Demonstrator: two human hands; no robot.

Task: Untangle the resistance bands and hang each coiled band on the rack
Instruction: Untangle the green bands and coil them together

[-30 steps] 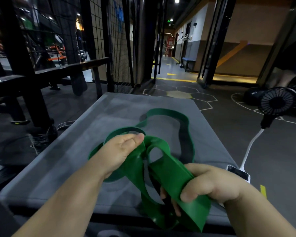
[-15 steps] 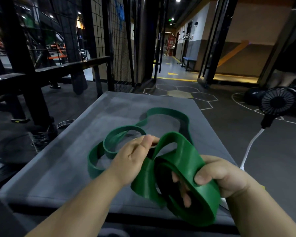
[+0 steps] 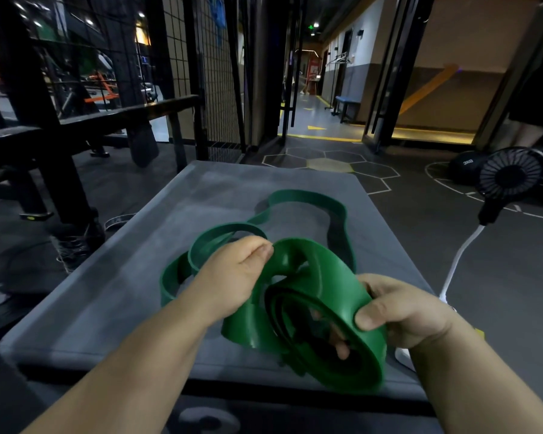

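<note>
- My right hand (image 3: 402,311) grips the wound part of the green resistance band (image 3: 326,277). The thumb is pressed on the outer face and the fingers are curled through the middle of the coil, which sits just over the near edge of the grey padded bench (image 3: 107,292)
- My left hand (image 3: 232,274) pinches the next stretch of band between thumb and fingertips, right beside the coil
- The rest of the band lies loose on the bench beyond my hands in a few loops, one standing on edge near my left wrist (I cannot tell whether those loops cross or only lie side by side)
- I judge I am partway through winding, with nothing ready to hang yet
- The worst risk is the coil springing open. The rubber looks stiff and wants to unroll, so if my right thumb eases off while I shift grip, the turns could burst loose
- A twist could get wound in, since the strand under my left fingers is turned on edge. If I do not flatten it, the coil will bulge and sit badly on a hook
- If the loose loops do cross, pulling fast could cinch them into a knot
- A hard tug could whip the far loop off the bench towards the white cable (image 3: 458,261) of the small fan (image 3: 511,173) on my right
- I cannot pick out the rack for certain, so I should find it before I let go
</note>
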